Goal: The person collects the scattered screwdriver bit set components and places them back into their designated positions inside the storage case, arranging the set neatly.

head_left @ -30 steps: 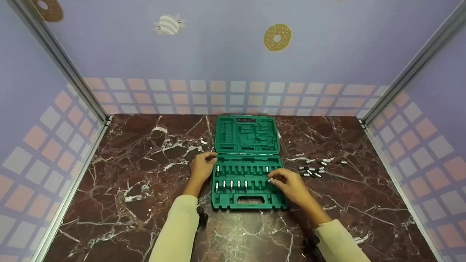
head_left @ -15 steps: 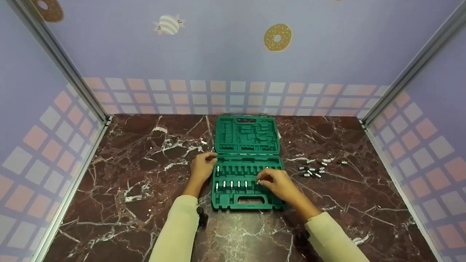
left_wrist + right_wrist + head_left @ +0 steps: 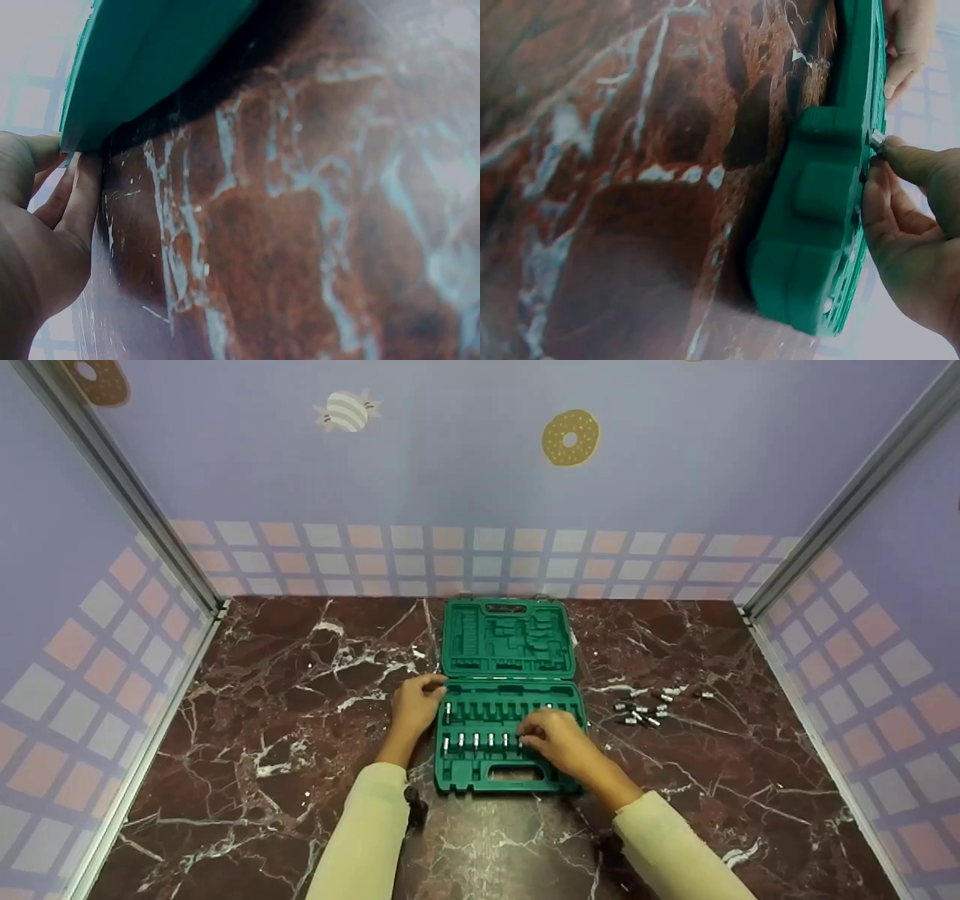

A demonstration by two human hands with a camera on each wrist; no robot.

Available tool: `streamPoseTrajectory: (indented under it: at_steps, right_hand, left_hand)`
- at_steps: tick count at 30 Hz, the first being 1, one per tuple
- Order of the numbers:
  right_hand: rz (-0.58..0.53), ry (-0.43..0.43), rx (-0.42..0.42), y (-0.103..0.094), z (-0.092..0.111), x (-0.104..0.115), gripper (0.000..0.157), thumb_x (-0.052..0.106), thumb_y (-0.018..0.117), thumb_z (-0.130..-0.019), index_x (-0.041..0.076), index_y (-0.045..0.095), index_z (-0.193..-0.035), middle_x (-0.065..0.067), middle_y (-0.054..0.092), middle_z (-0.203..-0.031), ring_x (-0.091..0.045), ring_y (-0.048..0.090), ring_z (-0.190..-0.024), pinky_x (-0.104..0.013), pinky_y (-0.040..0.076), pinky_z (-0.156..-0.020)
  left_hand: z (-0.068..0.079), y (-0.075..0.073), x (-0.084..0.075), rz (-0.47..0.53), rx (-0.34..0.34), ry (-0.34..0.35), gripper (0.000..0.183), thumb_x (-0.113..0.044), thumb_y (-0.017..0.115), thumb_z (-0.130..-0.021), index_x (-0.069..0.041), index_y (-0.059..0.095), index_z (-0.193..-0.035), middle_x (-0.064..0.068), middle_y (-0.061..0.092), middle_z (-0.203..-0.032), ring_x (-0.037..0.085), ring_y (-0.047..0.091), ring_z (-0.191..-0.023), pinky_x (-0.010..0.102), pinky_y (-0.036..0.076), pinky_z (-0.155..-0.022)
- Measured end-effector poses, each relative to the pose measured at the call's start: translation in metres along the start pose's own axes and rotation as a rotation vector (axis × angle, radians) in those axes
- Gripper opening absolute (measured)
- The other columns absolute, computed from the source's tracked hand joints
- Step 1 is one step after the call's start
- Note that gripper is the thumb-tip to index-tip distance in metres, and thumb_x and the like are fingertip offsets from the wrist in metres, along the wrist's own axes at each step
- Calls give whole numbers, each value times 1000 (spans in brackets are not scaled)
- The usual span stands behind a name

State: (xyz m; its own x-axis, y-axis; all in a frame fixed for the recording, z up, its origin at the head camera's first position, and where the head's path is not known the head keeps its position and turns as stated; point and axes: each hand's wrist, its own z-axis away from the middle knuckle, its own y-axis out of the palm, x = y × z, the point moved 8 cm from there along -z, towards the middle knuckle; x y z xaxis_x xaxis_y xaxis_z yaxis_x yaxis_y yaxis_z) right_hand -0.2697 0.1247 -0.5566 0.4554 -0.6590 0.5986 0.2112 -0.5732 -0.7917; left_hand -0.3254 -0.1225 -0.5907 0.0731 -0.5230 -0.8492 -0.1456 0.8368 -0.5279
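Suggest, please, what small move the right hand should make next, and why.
I would probably have the right hand press the metal bit down into a slot: thumb and fingers pinch it at the green case's near row, just right of five seated bits, while the left hand touches the case's left edge and may help steady it.

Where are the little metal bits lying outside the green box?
In the head view, the loose metal bits lie on the marbled tabletop, to the right of the open green case and the right hand.
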Motion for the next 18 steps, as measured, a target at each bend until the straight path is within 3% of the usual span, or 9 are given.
streamPoseTrajectory:
  at_steps: [12,18]
  right_hand:
    - [-25,144,-25,2,-6,-6,11,7,82,-87,7,75,-96,-9,64,-95,-24,67,-86,-41,59,-76]
    - [-23,169,-37,0,-8,-7,14,7,84,-84,8,74,-93,-8,64,-92,-22,64,-85,-43,57,-75]
  left_hand:
    - [-1,1,2,-8,2,-11,19,-15,72,-98,-16,79,-116,6,78,-107,27,73,-103,48,55,-92]
    - [-1,2,2,-11,5,-2,20,-15,71,-99,-15,79,-117,6,78,-108,27,72,-103,48,55,-92]
